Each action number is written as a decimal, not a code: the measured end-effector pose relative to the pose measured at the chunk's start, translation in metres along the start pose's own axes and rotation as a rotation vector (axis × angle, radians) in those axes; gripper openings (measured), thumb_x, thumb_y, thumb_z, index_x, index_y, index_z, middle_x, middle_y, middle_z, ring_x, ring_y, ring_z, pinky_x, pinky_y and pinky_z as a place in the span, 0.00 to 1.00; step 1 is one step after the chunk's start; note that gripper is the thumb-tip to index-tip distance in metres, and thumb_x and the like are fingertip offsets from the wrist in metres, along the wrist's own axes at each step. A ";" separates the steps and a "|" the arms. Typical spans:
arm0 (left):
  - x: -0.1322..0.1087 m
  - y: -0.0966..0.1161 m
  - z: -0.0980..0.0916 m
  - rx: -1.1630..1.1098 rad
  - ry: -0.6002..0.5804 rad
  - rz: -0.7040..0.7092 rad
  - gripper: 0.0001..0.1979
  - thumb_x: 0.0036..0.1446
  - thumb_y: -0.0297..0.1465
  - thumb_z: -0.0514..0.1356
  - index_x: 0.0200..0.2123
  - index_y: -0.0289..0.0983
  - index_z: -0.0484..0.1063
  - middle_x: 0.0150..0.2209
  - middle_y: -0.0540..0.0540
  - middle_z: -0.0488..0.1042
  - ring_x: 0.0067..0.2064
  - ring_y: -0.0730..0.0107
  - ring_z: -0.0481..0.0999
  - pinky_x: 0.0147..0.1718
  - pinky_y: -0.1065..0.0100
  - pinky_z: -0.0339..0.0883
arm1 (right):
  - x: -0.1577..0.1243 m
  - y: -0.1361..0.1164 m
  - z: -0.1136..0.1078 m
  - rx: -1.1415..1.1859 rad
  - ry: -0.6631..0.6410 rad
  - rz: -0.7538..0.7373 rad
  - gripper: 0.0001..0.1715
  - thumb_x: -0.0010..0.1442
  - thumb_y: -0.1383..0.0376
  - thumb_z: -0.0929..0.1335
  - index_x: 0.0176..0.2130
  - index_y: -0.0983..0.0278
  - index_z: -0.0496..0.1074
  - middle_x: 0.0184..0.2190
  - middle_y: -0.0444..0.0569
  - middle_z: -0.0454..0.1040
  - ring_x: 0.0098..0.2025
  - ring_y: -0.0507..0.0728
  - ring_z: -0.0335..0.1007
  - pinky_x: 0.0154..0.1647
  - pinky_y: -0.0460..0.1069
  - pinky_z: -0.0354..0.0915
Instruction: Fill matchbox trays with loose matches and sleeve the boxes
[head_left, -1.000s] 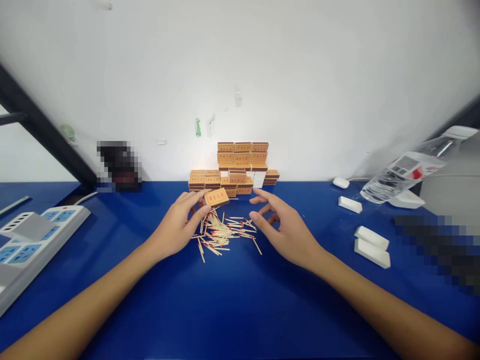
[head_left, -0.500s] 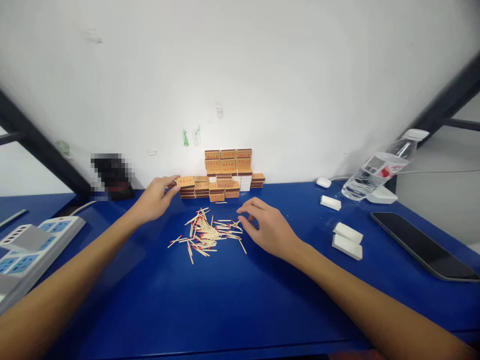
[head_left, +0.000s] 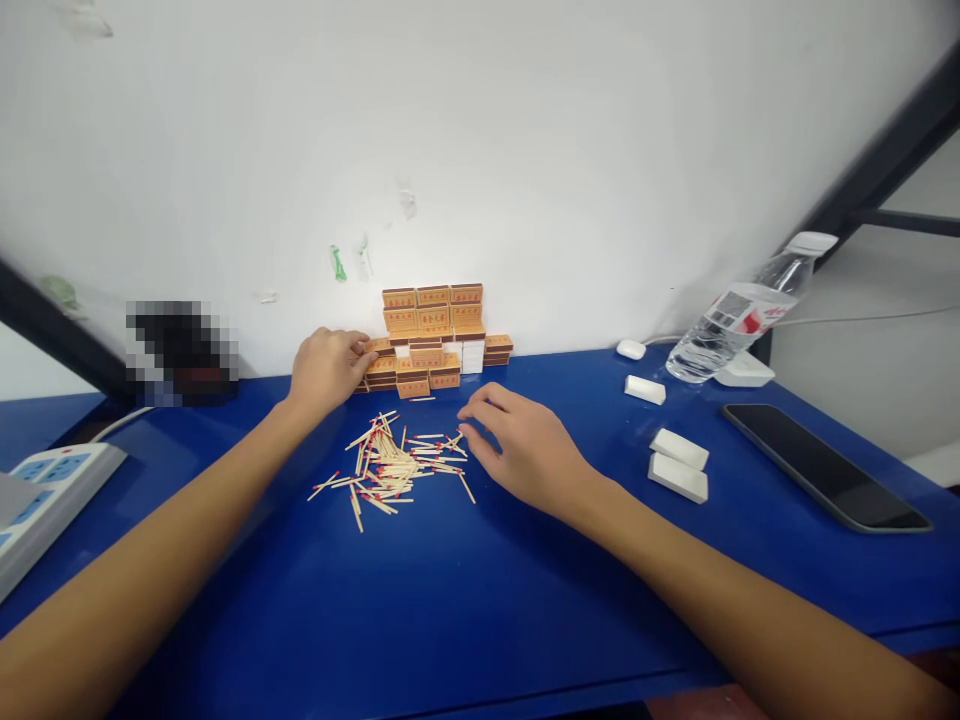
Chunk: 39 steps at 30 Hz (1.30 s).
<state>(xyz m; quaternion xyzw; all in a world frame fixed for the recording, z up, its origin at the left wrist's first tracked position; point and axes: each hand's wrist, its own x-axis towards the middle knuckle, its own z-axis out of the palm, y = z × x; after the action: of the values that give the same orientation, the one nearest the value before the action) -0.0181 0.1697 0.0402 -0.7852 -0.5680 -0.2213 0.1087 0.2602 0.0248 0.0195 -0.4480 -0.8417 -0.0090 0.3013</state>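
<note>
Orange matchboxes [head_left: 433, 318] are stacked in tiers against the wall at the back of the blue desk. My left hand [head_left: 326, 370] is at the stack's left end, its thumb and fingers closed on a matchbox [head_left: 381, 347] and partly covering the boxes there. A heap of loose red-tipped matches [head_left: 386, 465] lies in front of the stack. Just right of the heap hovers my right hand [head_left: 525, 440], fingers loosely curled and apart, with nothing visible in them. One single match [head_left: 422, 399] lies close to the front of the stack.
Three white matchbox trays [head_left: 678, 477] lie to the right, near a white earbud case [head_left: 631, 349]. A water bottle [head_left: 731, 315] leans over a white block [head_left: 742, 370]. A phone [head_left: 825, 465] rests at far right; a power strip [head_left: 56, 490] is at left.
My left hand has shifted right along the stack's left end, and the tilted matchbox it held is now largely covered. My right hand has hardly moved. The camera view has turned slightly right.
</note>
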 end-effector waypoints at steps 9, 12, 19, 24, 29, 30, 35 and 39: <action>-0.037 0.001 -0.032 0.020 0.096 0.022 0.18 0.67 0.40 0.61 0.52 0.34 0.79 0.46 0.38 0.82 0.50 0.47 0.78 0.50 0.52 0.68 | -0.034 0.048 -0.098 -0.110 -0.206 0.262 0.18 0.70 0.51 0.66 0.46 0.59 0.79 0.39 0.51 0.81 0.37 0.59 0.75 0.40 0.55 0.68; -0.075 0.001 -0.046 -0.026 0.115 0.153 0.16 0.68 0.40 0.59 0.49 0.35 0.79 0.39 0.42 0.82 0.44 0.52 0.78 0.46 0.54 0.70 | -0.081 0.089 -0.134 -0.241 -0.111 0.542 0.22 0.63 0.43 0.68 0.37 0.57 0.79 0.33 0.53 0.79 0.32 0.62 0.72 0.32 0.56 0.65; -0.107 0.012 -0.044 -0.225 0.076 0.345 0.12 0.70 0.37 0.60 0.45 0.36 0.80 0.38 0.44 0.82 0.40 0.61 0.78 0.42 0.60 0.72 | -0.119 0.126 -0.135 -0.178 -0.211 0.786 0.30 0.54 0.36 0.70 0.38 0.57 0.80 0.39 0.56 0.82 0.42 0.72 0.78 0.41 0.63 0.71; -0.112 0.012 -0.039 -0.269 0.056 0.439 0.10 0.71 0.34 0.60 0.44 0.37 0.80 0.35 0.46 0.82 0.36 0.63 0.76 0.40 0.59 0.72 | -0.101 0.144 -0.111 -0.201 -0.363 0.773 0.22 0.54 0.43 0.72 0.36 0.58 0.79 0.36 0.56 0.82 0.40 0.72 0.79 0.37 0.61 0.71; -0.118 0.017 -0.040 -0.307 0.035 0.464 0.09 0.71 0.32 0.59 0.44 0.38 0.80 0.36 0.46 0.82 0.36 0.63 0.76 0.40 0.58 0.72 | -0.066 0.117 -0.097 -0.194 -0.294 0.588 0.24 0.59 0.47 0.70 0.47 0.60 0.77 0.44 0.56 0.82 0.46 0.68 0.79 0.47 0.60 0.72; -0.119 0.020 -0.042 -0.315 0.035 0.471 0.09 0.71 0.32 0.59 0.44 0.38 0.80 0.35 0.46 0.82 0.36 0.63 0.76 0.40 0.58 0.72 | -0.056 0.098 -0.093 -0.169 -0.287 0.539 0.26 0.61 0.47 0.70 0.51 0.60 0.76 0.46 0.55 0.82 0.46 0.66 0.79 0.47 0.59 0.72; -0.133 0.047 -0.054 -0.506 -0.043 0.536 0.12 0.66 0.38 0.65 0.48 0.38 0.78 0.34 0.46 0.80 0.34 0.65 0.76 0.37 0.61 0.72 | -0.019 -0.022 -0.053 0.281 -0.437 0.098 0.21 0.63 0.58 0.74 0.55 0.56 0.75 0.49 0.48 0.81 0.44 0.58 0.79 0.45 0.52 0.73; -0.144 0.061 -0.055 -0.570 -0.159 0.595 0.20 0.58 0.48 0.68 0.42 0.38 0.76 0.35 0.45 0.80 0.36 0.60 0.79 0.37 0.58 0.74 | 0.002 -0.056 -0.025 0.328 -0.520 -0.150 0.18 0.64 0.65 0.74 0.54 0.58 0.76 0.52 0.50 0.80 0.51 0.59 0.76 0.52 0.54 0.69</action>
<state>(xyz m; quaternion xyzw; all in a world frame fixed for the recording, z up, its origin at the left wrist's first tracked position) -0.0104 0.0045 0.0258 -0.9284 -0.2391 -0.2672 -0.0978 0.2288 -0.0146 0.0550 -0.3172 -0.9115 0.2196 0.1425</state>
